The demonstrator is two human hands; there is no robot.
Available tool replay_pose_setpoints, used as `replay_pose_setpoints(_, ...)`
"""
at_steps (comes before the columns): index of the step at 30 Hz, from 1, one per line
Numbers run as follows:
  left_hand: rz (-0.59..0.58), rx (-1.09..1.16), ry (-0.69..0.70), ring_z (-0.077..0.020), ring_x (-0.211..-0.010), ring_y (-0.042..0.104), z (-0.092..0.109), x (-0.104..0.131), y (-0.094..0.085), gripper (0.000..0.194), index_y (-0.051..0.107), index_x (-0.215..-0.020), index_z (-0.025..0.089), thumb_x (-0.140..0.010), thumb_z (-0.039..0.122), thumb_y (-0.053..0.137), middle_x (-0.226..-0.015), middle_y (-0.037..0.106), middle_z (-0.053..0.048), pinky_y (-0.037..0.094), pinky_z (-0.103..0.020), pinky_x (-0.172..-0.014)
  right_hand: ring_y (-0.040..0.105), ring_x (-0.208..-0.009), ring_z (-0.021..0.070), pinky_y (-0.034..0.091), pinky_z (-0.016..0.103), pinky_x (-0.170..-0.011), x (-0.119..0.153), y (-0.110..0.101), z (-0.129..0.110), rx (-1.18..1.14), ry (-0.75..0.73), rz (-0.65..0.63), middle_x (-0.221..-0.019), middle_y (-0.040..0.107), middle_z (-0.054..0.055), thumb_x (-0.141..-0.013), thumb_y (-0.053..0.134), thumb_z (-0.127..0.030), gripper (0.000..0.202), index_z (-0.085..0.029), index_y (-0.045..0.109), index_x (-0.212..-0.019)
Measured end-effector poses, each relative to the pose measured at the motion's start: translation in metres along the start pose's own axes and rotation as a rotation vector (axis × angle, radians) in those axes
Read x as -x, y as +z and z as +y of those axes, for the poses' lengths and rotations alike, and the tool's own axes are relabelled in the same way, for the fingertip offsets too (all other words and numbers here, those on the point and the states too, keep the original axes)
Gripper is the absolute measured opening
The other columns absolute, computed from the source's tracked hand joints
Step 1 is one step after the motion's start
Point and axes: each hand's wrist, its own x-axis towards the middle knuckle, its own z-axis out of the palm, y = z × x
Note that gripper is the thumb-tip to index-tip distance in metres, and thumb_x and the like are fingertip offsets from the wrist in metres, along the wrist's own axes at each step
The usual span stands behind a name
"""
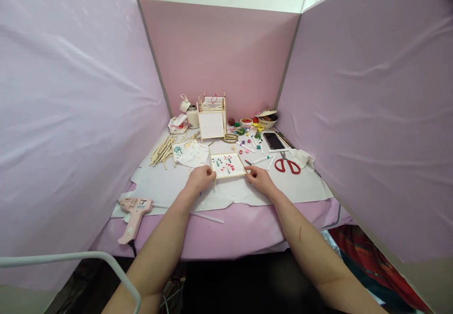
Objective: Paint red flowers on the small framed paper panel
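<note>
A stick-framed panel [221, 173] of white paper, painted with red flowers and green leaves, lies near the front of the table. My left hand [202, 178] pinches its left front corner, where a stick end pokes out below. At the right front corner, the fingers of my right hand [259, 178] close on the frame's edge. Left of the panel, a second framed panel [179, 150] with a blue-green painting lies partly under a stained white cloth [194, 155]. Behind stands a box-shaped stick frame [212, 124] with white paper sides and a red cord on top.
Red-handled scissors [287, 165], a phone [273, 140], several markers [262, 159] and small paint pots lie to the right. Loose sticks [164, 150] are heaped on the left. A pink glue gun [135, 217] rests at the front left edge. Lilac cloth walls enclose both sides.
</note>
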Motion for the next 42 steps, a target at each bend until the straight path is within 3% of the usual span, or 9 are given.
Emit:
replay_pose_setpoints(8, -0.074, -0.115, 0.01, -0.0179, -0.088, 0.063, -0.006, 0.001, -0.002, 0.024, 0.064, -0.1, 0.016, -0.093, 0.039, 0.059, -0.1, 0.065, -0.006, 0.054, -0.037, -0.08, 0.049, -0.055, 0.0138, 0.037, 0.026, -0.06, 0.003, 0.0, -0.001, 0.119, -0.017, -0.045, -0.056, 0.054, -0.006, -0.083, 0.055, -0.032, 0.023, -0.023, 0.071, -0.096)
replay_pose_setpoints(13, -0.061, -0.155, -0.033, -0.0192, -0.093, 0.063, -0.005, 0.002, -0.004, 0.026, 0.063, -0.106, 0.016, -0.093, 0.038, 0.058, -0.106, 0.065, -0.007, 0.054, -0.039, -0.083, 0.054, -0.062, 0.0172, 0.038, 0.029, -0.064, 0.0, 0.002, -0.002, 0.17, 0.061, 0.067, -0.063, 0.06, -0.002, -0.087, 0.05, -0.038, 0.027, -0.022, 0.067, -0.101)
replay_pose_setpoints(18, -0.055, -0.172, -0.035, -0.0215, -0.102, 0.062, 0.002, 0.004, 0.002, 0.028, 0.061, -0.115, 0.017, -0.094, 0.035, 0.059, -0.118, 0.062, -0.009, 0.054, -0.043, -0.087, 0.056, -0.072, 0.0201, 0.037, 0.032, -0.068, -0.013, 0.012, -0.006, 0.189, 0.094, 0.131, -0.081, 0.065, 0.006, -0.081, 0.058, -0.036, 0.017, -0.022, 0.065, -0.076)
replay_pose_setpoints(21, -0.062, -0.165, -0.037, -0.0213, -0.102, 0.062, 0.005, 0.006, 0.003, 0.028, 0.061, -0.116, 0.017, -0.094, 0.035, 0.058, -0.118, 0.062, -0.009, 0.054, -0.042, -0.087, 0.055, -0.068, 0.02, 0.037, 0.031, -0.065, -0.019, 0.016, -0.009, 0.141, 0.103, 0.138, -0.074, 0.064, 0.005, -0.075, 0.063, -0.029, 0.011, -0.022, 0.058, -0.067)
replay_pose_setpoints(29, -0.019, -0.101, -0.083, -0.0216, -0.102, 0.062, 0.003, 0.006, 0.001, 0.029, 0.061, -0.116, 0.017, -0.094, 0.036, 0.057, -0.118, 0.062, -0.009, 0.053, -0.043, -0.088, 0.044, -0.05, 0.0138, 0.034, 0.027, -0.053, -0.032, -0.002, -0.034, -0.117, 0.001, 0.212, -0.052, 0.047, -0.007, -0.084, 0.054, -0.044, 0.023, -0.022, 0.052, -0.09)
replay_pose_setpoints(32, -0.03, -0.082, -0.106, -0.021, -0.1, 0.063, 0.001, 0.004, 0.003, 0.029, 0.061, -0.116, 0.017, -0.094, 0.035, 0.058, -0.117, 0.062, -0.009, 0.054, -0.042, -0.086, 0.043, -0.051, 0.0125, 0.035, 0.026, -0.052, -0.06, -0.005, -0.06, -0.198, -0.059, 0.264, -0.055, 0.046, -0.007, -0.083, 0.056, -0.045, 0.025, -0.023, 0.05, -0.092)
replay_pose_setpoints(35, -0.03, -0.077, -0.107, -0.0216, -0.101, 0.063, -0.001, 0.004, 0.005, 0.03, 0.06, -0.118, 0.016, -0.094, 0.035, 0.058, -0.118, 0.062, -0.009, 0.054, -0.043, -0.087, 0.046, -0.051, 0.0119, 0.037, 0.025, -0.05, -0.105, 0.009, -0.092, -0.274, -0.046, 0.271, -0.06, 0.051, -0.006, -0.085, 0.054, -0.043, 0.022, -0.023, 0.048, -0.093)
replay_pose_setpoints(39, -0.021, -0.089, -0.092, -0.0221, -0.102, 0.062, -0.002, 0.004, 0.005, 0.031, 0.06, -0.118, 0.016, -0.094, 0.035, 0.058, -0.119, 0.062, -0.009, 0.054, -0.044, -0.088, 0.051, -0.053, 0.0109, 0.04, 0.024, -0.052, -0.172, 0.053, -0.131, -0.323, 0.018, 0.191, -0.068, 0.057, -0.003, -0.085, 0.055, -0.038, 0.017, -0.021, 0.05, -0.088)
replay_pose_setpoints(42, -0.013, -0.094, -0.081, -0.0215, -0.101, 0.063, -0.002, 0.005, 0.004, 0.03, 0.06, -0.117, 0.016, -0.094, 0.035, 0.058, -0.118, 0.062, -0.009, 0.054, -0.043, -0.086, 0.057, -0.062, 0.0131, 0.045, 0.026, -0.06, -0.203, 0.09, -0.145, -0.317, 0.07, 0.115, -0.075, 0.061, 0.0, -0.085, 0.057, -0.041, 0.022, -0.02, 0.052, -0.087)
